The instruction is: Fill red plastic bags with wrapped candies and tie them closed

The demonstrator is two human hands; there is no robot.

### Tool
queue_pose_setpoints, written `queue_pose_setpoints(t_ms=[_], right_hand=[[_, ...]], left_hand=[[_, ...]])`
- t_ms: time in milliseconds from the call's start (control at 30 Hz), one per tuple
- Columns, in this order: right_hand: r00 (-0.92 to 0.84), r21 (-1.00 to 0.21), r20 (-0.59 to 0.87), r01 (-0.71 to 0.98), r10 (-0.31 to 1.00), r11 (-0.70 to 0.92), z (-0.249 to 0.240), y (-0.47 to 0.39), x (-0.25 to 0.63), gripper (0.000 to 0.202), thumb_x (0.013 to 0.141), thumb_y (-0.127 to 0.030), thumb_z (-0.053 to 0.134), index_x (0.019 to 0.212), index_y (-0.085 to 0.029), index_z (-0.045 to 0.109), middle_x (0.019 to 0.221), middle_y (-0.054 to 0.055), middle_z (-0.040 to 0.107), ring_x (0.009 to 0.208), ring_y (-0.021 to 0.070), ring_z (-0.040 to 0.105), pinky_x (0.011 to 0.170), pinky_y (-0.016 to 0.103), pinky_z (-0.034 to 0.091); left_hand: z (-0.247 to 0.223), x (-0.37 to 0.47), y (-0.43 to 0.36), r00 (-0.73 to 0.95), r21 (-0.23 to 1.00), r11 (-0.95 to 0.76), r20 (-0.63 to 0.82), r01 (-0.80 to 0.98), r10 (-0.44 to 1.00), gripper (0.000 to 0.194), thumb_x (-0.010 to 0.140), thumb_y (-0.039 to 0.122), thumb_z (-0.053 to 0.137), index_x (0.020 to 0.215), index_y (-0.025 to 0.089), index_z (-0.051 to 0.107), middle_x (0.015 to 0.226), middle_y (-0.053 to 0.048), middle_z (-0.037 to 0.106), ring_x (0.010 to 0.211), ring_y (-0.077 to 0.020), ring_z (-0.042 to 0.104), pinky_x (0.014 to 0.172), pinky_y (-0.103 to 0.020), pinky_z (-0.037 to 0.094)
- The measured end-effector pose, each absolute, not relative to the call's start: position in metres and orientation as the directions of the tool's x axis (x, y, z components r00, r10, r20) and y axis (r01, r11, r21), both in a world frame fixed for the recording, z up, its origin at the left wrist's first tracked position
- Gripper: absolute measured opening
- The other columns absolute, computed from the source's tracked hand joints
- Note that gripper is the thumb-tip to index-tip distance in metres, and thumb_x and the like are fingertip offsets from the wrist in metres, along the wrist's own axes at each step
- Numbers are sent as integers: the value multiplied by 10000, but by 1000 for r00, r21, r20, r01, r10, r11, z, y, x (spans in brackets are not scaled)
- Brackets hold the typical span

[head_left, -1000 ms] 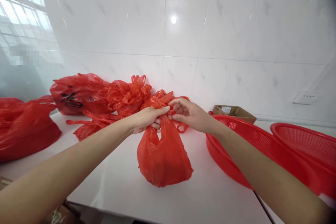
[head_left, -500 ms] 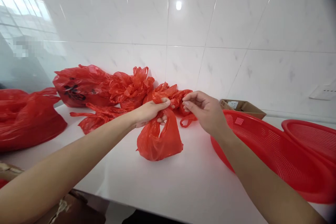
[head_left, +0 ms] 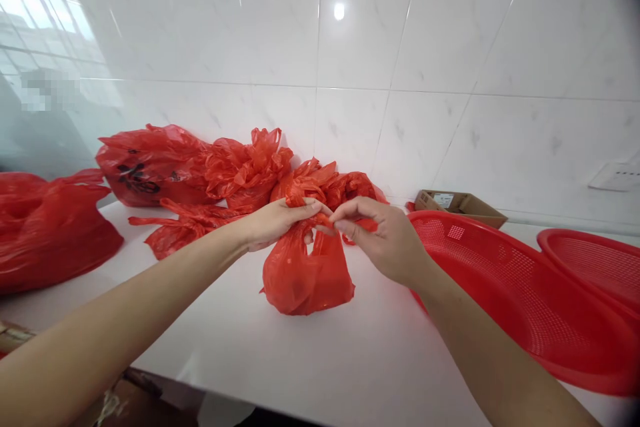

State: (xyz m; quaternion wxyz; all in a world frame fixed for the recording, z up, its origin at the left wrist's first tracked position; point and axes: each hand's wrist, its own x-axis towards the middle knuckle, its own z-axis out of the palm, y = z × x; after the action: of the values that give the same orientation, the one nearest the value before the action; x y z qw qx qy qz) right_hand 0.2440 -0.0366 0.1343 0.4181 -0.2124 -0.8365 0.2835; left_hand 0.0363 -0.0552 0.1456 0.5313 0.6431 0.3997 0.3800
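A small red plastic bag hangs over the white table with something rounded in its bottom. Its bunched handles are in my left hand, which is closed around them near the top. At the same spot my right hand pinches a bit of the bag's red plastic between thumb and forefinger, meeting the left fingertips. Part of the gathered handles is hidden behind my fingers.
Several filled red plastic bags line the tiled wall, with another big red bag at the far left. Two red plastic baskets stand on the right of the white table. Behind them sits an open cardboard box.
My right hand has moved left and slightly down to meet the left hand and pinch the bag's plastic. The bag and my left hand have sunk a little.
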Motion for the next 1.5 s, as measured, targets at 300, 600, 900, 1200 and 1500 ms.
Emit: queue_pose_setpoints(t_ms=[300, 600, 900, 1200, 1500], right_hand=[[-463, -861, 465, -38, 755, 507, 100, -14, 227, 304, 979, -377, 467, 1187, -234, 636, 1101, 42, 678, 1030, 166, 623, 950, 337, 472], [-597, -958, 285, -142, 750, 250, 57, -14, 229, 215, 953, -361, 477, 1046, -250, 637, 839, -9, 608, 800, 149, 565, 758, 295, 465], [-434, -847, 322, 265, 841, 461, 43, -29, 272, 362, 1002, -426, 379, 718, -206, 420, 641, -41, 466, 595, 109, 413, 573, 248, 318], [-216, -893, 293, 288, 932, 347, 7, 5, 265, 315, 995, -478, 333, 908, -225, 497, 882, 14, 660, 824, 159, 633, 729, 276, 463], [-169, -722, 313, 596, 935, 350, -39, 41, 197, 180, 967, -366, 373, 996, -202, 440, 849, 84, 685, 741, 260, 657, 608, 299, 358]], left_hand=[[146, 44, -61, 484, 710, -435, 151, 554, 862, 158, 790, 128, 573, 858, 180, 706, 870, -21, 697, 785, -152, 617, 704, -261, 482], [121, 61, -53, 396, 388, -627, 527, 676, 752, 334, 737, 22, 508, 1001, 194, 619, 1048, -42, 676, 906, -168, 632, 698, -252, 485], [102, 18, -58, 324, 477, -412, 259, 776, 910, 422, 986, 415, 393, 809, 176, 693, 730, -19, 678, 646, -141, 583, 635, -238, 457], [47, 6, -42, -17, 592, -217, 363, 776, 932, 500, 992, 518, 308, 750, 188, 594, 713, -21, 650, 673, -156, 591, 644, -260, 471], [22, 49, 20, -49, 342, -126, 460, 931, 887, 429, 1020, 449, 252, 946, 206, 597, 1035, -81, 651, 891, -212, 636, 721, -303, 446]])
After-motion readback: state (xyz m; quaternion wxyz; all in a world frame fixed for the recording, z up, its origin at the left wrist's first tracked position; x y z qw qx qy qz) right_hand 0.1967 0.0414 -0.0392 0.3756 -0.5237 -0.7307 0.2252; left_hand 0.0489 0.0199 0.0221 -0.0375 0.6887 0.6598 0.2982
